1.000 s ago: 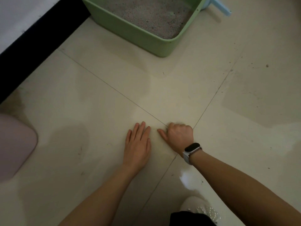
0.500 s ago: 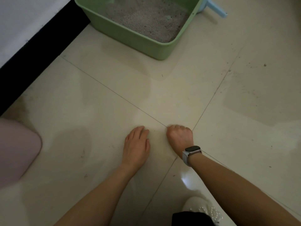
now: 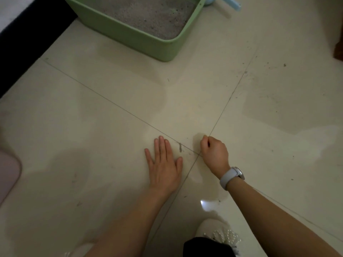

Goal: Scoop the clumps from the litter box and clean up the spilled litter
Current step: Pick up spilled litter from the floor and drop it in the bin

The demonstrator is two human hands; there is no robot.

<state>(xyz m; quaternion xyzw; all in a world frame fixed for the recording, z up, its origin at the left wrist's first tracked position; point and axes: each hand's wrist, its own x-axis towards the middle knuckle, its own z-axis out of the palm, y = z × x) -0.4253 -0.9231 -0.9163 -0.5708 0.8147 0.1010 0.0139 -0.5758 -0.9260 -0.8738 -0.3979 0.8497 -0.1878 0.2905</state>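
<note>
Grey spilled litter [image 3: 180, 147] lies between flat left hand [image 3: 164, 166] and fisted right hand [image 3: 214, 153].

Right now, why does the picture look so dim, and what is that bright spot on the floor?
Head view: dim room light, soft broad shadows across the tile floor; the bright spot is glare on glossy tile beside the right forearm; the green litter box bows from wide-angle distortion.

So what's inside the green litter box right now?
The green litter box holds grey litter with a few dark specks. Its far end is out of frame, so clumps there cannot be ruled out.
</note>
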